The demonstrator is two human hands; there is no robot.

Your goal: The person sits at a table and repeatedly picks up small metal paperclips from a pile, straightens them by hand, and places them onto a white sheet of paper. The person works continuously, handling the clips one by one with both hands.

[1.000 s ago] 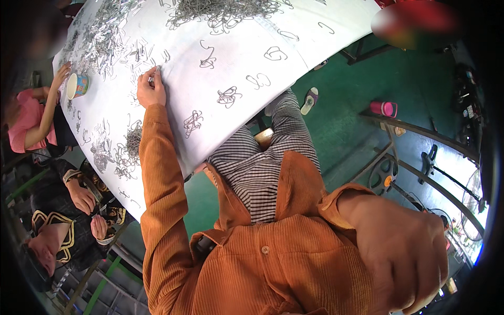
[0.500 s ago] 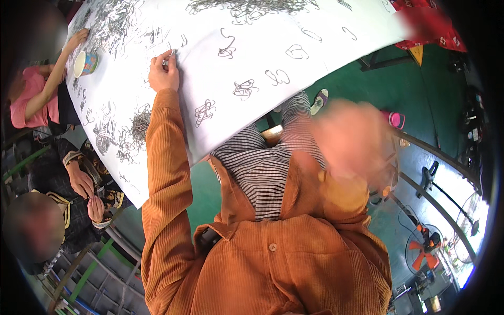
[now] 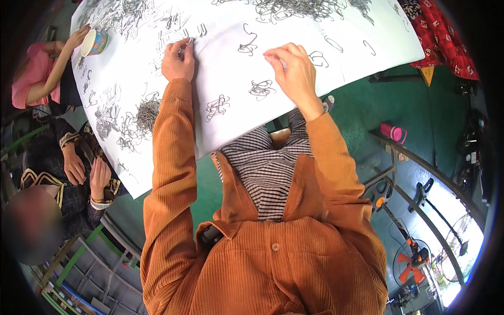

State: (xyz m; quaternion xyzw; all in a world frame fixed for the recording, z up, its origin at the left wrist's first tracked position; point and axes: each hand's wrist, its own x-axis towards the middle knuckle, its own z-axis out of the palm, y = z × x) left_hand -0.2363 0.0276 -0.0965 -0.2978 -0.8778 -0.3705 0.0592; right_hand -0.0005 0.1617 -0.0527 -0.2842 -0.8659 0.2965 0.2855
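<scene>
Left hand (image 3: 178, 64): set down on the white-covered surface (image 3: 236, 123), beside the scattered silver pieces. Its grip is pressed together at the fingertips, and a small silver piece (image 3: 190, 39) appears to be pinched there; its exact form is too small to be told.

Right hand (image 3: 298, 73): held over the surface, with the thumb and fingers drawn toward one another. Whether anything is pinched in this grip cannot be told. It is found between a loose cluster of bent wires (image 3: 248, 48) and a wire group (image 3: 317, 59) partly covered by the fingers.

Bent dark wires, main heap (image 3: 296, 8): spread along the far side of the surface, cut by the upper edge of the view.

Wire clusters, near side: one (image 3: 261, 89) laid below the right hand's fingertips, another (image 3: 217, 107) to the right of the left sleeve. A denser wire mound (image 3: 148, 113) is placed to the left of that sleeve.

Single wire hook (image 3: 369, 48): laid apart, toward the right.

Silver pieces, heap (image 3: 123, 18): strewn over the far left.

Paper cup (image 3: 95, 43): stood at the left edge, near a co-worker's hand (image 3: 79, 37).

Red patterned cloth (image 3: 441, 37): seen beyond the right-hand corner.
</scene>
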